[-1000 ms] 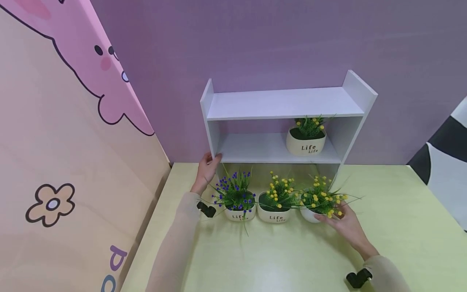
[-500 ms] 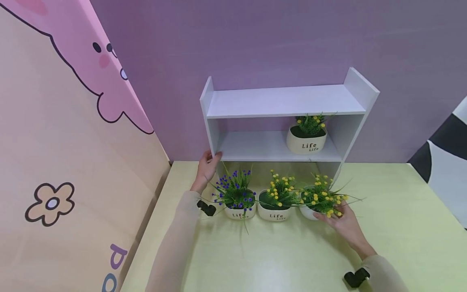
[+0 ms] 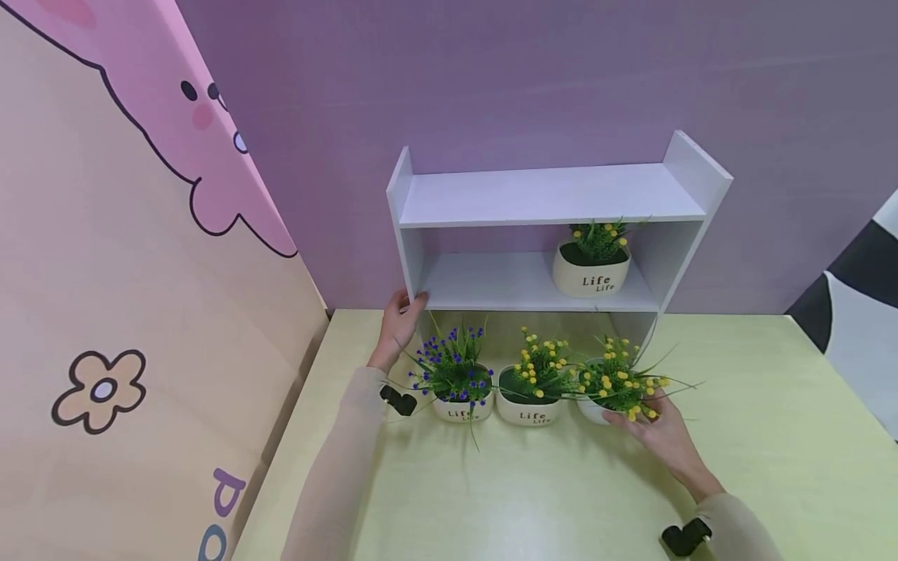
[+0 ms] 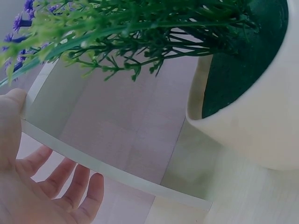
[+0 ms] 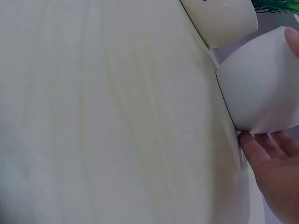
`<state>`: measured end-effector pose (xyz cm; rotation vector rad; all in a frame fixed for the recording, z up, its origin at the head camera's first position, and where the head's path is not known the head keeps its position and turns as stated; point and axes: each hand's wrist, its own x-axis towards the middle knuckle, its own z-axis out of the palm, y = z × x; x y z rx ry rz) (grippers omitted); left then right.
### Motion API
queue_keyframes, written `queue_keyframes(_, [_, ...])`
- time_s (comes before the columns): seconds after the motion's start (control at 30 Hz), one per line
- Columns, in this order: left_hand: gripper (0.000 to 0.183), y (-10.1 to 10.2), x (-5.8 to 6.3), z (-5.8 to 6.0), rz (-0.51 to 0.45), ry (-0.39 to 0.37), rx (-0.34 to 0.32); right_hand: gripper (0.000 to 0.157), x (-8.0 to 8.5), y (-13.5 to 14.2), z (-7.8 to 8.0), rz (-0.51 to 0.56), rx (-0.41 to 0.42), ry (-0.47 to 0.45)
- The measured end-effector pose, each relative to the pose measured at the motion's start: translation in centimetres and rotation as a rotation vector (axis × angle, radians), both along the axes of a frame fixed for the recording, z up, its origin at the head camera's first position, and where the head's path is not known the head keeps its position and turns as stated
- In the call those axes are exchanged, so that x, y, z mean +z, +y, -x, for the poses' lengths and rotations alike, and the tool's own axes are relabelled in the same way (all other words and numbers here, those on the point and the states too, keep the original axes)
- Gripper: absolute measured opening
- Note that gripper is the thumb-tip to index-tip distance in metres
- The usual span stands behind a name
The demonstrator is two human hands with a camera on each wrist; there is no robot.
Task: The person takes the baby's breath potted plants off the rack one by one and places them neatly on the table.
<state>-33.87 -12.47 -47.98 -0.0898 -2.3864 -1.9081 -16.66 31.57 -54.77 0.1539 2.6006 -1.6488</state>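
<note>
A white shelf unit [image 3: 540, 199] stands on the table against the wall. My left hand [image 3: 397, 331] holds its left side panel, thumb on the front edge and fingers curled behind, as the left wrist view shows. My right hand [image 3: 666, 436] grips the right-hand white flowerpot [image 5: 261, 84], whose yellow flowers [image 3: 620, 378] partly cover the fingers. That pot stands on the table. Beside it are a middle pot with yellow flowers [image 3: 528, 411] and a left pot with purple flowers [image 3: 461, 409]. Another yellow-flowered pot [image 3: 591, 273] sits on the middle shelf, at its right.
A pale yellow table [image 3: 519, 499] carries everything. Behind it rises a purple wall [image 3: 526, 78]. At the left is a wall panel with cartoon drawings [image 3: 140, 296]. A black-and-white patterned surface [image 3: 863, 312] borders the table's right end.
Both hands keep their holds and the pots stay in place. Only the head view shifts slightly.
</note>
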Motion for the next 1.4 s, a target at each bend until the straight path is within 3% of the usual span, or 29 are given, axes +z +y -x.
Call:
queue_keyframes(0.57, [0.062, 0.0, 0.1, 0.1, 0.007, 0.002, 0.0, 0.077, 0.5, 0.4, 0.1, -0.041, 0.004, 0.015])
queue_keyframes(0.77, [0.062, -0.1, 0.2, 0.2, 0.007, 0.005, -0.004, 0.079, 1.1, 0.6, 0.3, -0.106, -0.006, 0.089])
queue_keyframes(1.0, [0.062, -0.1, 0.2, 0.2, 0.002, 0.006, -0.008, 0.092, 2.2, 0.9, 0.2, -0.035, 0.015, 0.173])
queue_keyframes(1.23, [0.064, -0.3, -0.2, 0.3, 0.009, 0.004, -0.009, 0.095, 3.1, 1.3, 0.0, -0.042, 0.009, 0.185])
queue_keyframes(1.4, [0.064, -0.3, -0.3, 0.2, 0.015, 0.002, -0.008, 0.093, 3.7, 1.5, -0.1, -0.029, 0.032, 0.259])
